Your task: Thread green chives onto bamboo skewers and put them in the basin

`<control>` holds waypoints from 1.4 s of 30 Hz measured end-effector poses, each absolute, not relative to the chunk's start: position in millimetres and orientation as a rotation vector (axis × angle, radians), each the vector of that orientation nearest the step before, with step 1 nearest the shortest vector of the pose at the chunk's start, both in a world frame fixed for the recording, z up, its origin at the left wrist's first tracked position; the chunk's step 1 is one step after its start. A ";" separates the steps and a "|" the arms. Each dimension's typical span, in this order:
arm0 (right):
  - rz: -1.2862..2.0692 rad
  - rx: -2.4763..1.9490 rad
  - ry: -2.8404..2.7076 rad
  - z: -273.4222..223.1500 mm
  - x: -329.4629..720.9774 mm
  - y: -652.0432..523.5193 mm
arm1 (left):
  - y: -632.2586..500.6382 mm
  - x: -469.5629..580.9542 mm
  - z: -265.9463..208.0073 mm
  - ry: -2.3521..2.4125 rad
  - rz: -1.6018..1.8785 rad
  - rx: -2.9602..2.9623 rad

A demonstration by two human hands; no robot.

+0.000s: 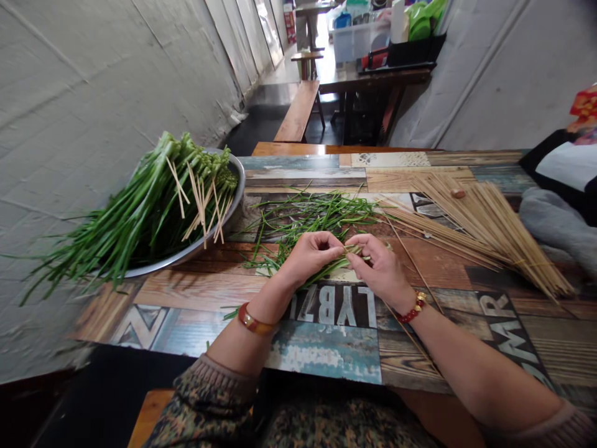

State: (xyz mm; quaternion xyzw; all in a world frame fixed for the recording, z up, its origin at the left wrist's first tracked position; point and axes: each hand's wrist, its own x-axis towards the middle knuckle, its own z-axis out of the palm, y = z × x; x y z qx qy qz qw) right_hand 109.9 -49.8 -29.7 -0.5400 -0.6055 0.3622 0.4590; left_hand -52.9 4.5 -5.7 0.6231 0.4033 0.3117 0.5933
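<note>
In the middle of the table, my left hand (pixel 313 256) and my right hand (pixel 380 267) meet with thumbs and fingertips pinched on a small bunch of garlic chives (pixel 354 250). Its pale stem ends show between the fingers; the rest is largely covered. A thin bamboo skewer (pixel 413 339) slants from beneath my right hand toward the table's near edge; whether that hand grips it, I cannot tell. Just beyond both hands lie loose garlic chives (pixel 308 218). Another single skewer (pixel 410 258) lies to the right.
At left, a metal bowl (pixel 240 186) holds a heap of garlic chives (pixel 144 193) with several short skewer ends (pixel 200 202) sticking out. A fanned pile of bamboo skewers (pixel 504 230) covers the table's right side. A wall (pixel 93 112) borders the left; a bench (pixel 298 112) stands beyond.
</note>
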 end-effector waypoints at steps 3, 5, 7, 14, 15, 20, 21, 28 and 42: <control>0.911 -1.305 -1.483 -29.6 110.6 -49.8 | 5.7 -54.6 -2.5 0.917 0.726 1.539; 0.938 -1.291 -1.466 -28.6 111.0 -50.3 | 5.9 -55.5 0.8 0.925 0.728 1.654; 0.973 -1.280 -1.443 -27.6 111.3 -50.9 | 5.0 -55.9 3.8 0.914 0.679 1.755; 1.110 -1.256 -1.359 -25.3 111.8 -49.4 | 2.5 -55.5 4.2 0.924 0.614 1.805; 1.121 -1.254 -1.361 -25.6 112.0 -49.0 | 3.2 -55.8 4.2 0.959 0.646 1.803; 1.078 -1.230 -1.446 -29.6 112.6 -49.7 | 4.7 -56.8 6.4 0.981 0.704 1.777; 1.067 -1.227 -1.460 -30.5 112.6 -50.3 | 4.1 -56.6 6.7 0.968 0.697 1.763; 1.023 -1.236 -1.505 -34.6 112.2 -53.3 | 0.3 -55.4 3.3 0.911 0.619 1.639; 1.209 -1.250 -1.379 -29.1 111.6 -53.3 | -0.5 -54.0 -2.6 0.871 0.562 1.763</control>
